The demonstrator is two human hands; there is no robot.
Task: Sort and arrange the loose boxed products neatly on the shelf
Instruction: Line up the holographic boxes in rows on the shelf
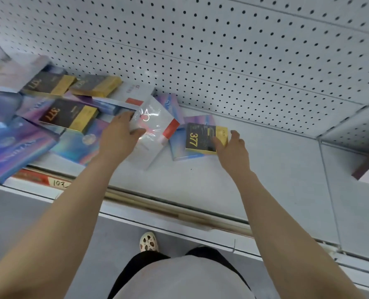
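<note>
The left hand point(119, 134) holds a white box with a red end point(155, 126), thumb on top and fingers curled under its near-left corner, so this grip is closed on the box. The box is wrapped in shiny film and tilts up off the shelf point(265, 169). The right hand point(233, 147) pinches a black and gold box marked 377 point(203, 137) at its gold end, thumb on top and a finger past the far edge. This box lies on top of a pale blue box point(179, 147), which rests flat on the shelf. The words on the boxes are too blurry to read, apart from the big numbers. On the left sits a messy pile of boxes point(28, 126): purple shiny ones, more black and gold ones, and another white one. The pile runs off the left edge of the view. A white wall full of little holes point(222, 50) stands behind the shelf.
</note>
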